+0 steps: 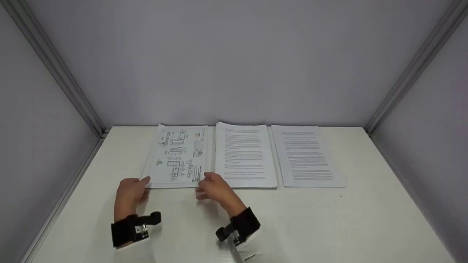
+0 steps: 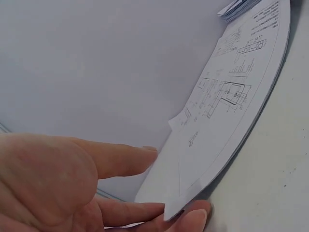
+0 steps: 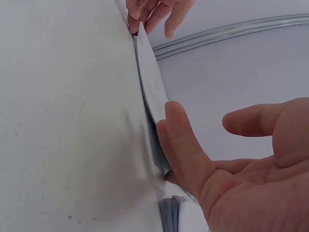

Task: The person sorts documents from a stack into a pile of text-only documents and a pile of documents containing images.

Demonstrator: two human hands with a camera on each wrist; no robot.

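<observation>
A stack of sheets with a technical drawing (image 1: 177,157) on top lies at the left of the row. My left hand (image 1: 132,190) is at its near left corner. In the left wrist view, fingers (image 2: 133,212) reach under the lifted paper corner (image 2: 179,198), while the thumb stands apart above it. My right hand (image 1: 215,188) is at the near right corner of the same stack. Its fingers (image 3: 186,150) lie along the paper edge (image 3: 150,82) in the right wrist view, the thumb held away from them. The near edge of the stack bows up between both hands.
A thicker stack of printed text pages (image 1: 244,157) lies in the middle, close beside the drawings. Another set of text pages (image 1: 307,157) is to its right. All rest on a white table (image 1: 310,226) against a back wall (image 1: 237,65), with side walls left and right.
</observation>
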